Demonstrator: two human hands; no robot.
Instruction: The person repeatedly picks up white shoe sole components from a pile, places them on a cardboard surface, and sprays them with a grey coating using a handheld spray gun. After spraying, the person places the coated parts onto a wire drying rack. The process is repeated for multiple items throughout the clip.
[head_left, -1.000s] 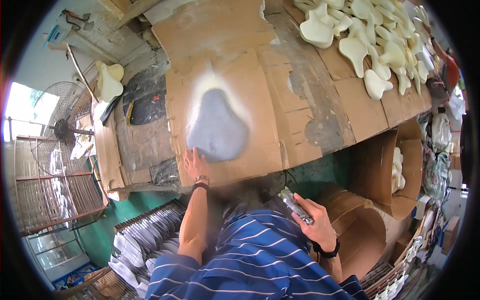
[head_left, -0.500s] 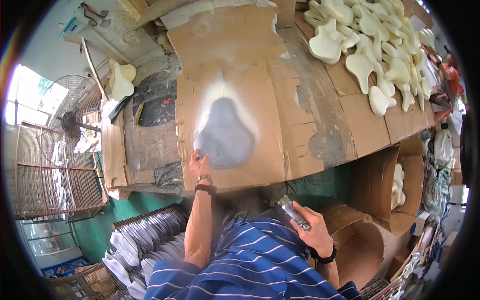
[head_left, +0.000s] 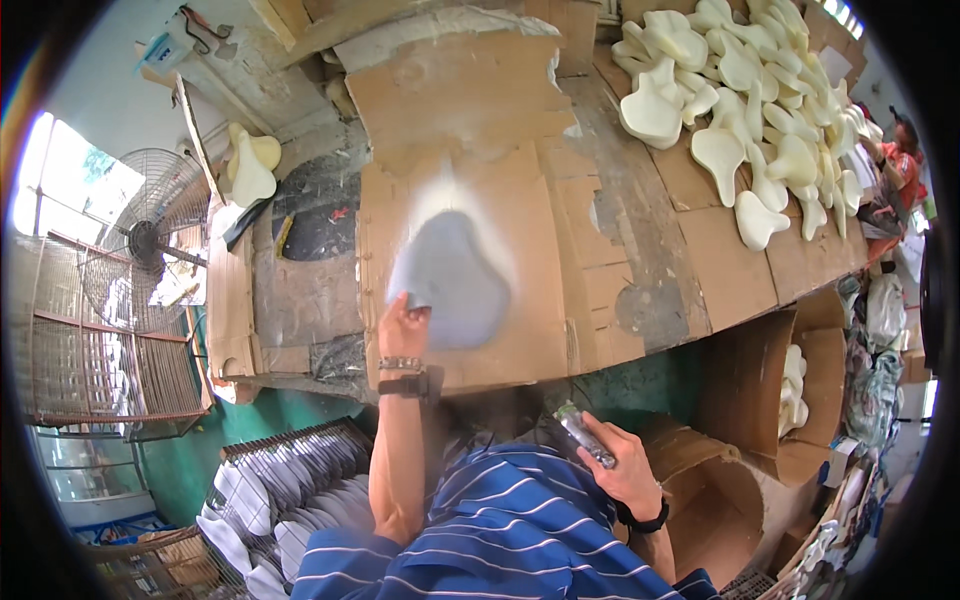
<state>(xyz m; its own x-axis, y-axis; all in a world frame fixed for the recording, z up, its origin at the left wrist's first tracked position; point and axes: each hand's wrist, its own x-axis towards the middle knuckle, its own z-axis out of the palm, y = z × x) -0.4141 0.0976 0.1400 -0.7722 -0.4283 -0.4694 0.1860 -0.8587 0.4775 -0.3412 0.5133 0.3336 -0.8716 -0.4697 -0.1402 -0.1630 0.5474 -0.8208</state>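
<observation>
Grey saddle-shaped piece [head_left: 465, 280]: lay on cardboard [head_left: 545, 205]; looked light, thin, perhaps tacky; seemed best held by the rim.
Left hand [head_left: 403, 328]: curled fingers at its near-left edge; pinch impossible to tell.
Right hand [head_left: 628, 466]: wrapped around metal tool [head_left: 582, 437].

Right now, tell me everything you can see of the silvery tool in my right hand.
The silvery tool looks metal, with a short, roughly cylindrical body and a greenish front end. Your right hand grips it; it slants, its front pointing forward and left, near your blue striped shirt. Whatever your hand covers is hidden.
</observation>
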